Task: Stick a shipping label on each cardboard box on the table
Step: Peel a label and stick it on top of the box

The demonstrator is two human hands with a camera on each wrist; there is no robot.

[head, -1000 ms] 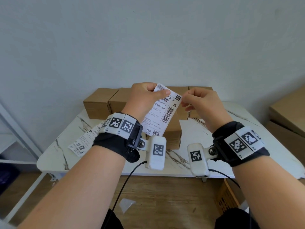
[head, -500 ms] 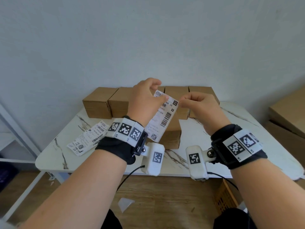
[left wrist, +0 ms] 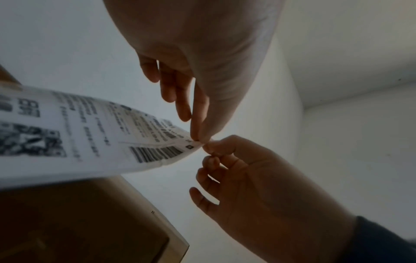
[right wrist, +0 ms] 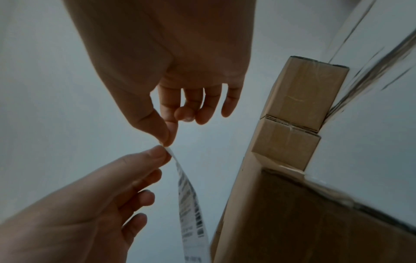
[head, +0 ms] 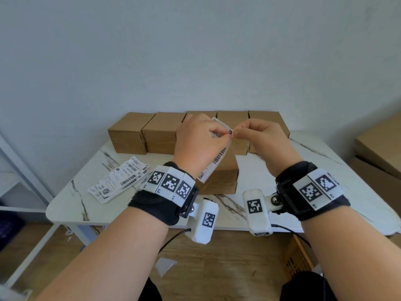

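A white shipping label point(head: 219, 156) with barcodes hangs in the air above a cardboard box point(head: 223, 179) at mid-table. My left hand point(head: 227, 135) pinches its top corner between thumb and forefinger point(left wrist: 199, 137). My right hand point(head: 237, 132) pinches at the same corner from the right, fingertips almost touching the left's point(right wrist: 167, 140). The label point(left wrist: 90, 135) slopes down and to the left from the pinch, seen nearly edge-on in the right wrist view point(right wrist: 191, 204). Several more boxes point(head: 165, 132) stand in a row along the wall.
Spare labels point(head: 118, 181) lie fanned on the white marble-pattern table point(head: 325, 170) at the left. Larger cartons point(head: 379, 153) are stacked off the right edge. A wicker basket point(head: 297, 258) sits under the table, and a white frame point(head: 17, 164) stands at the left.
Both hands have dropped lower in view and come together. The right fingertips have closed on the label's top corner beside the left's, and the label has turned more edge-on.
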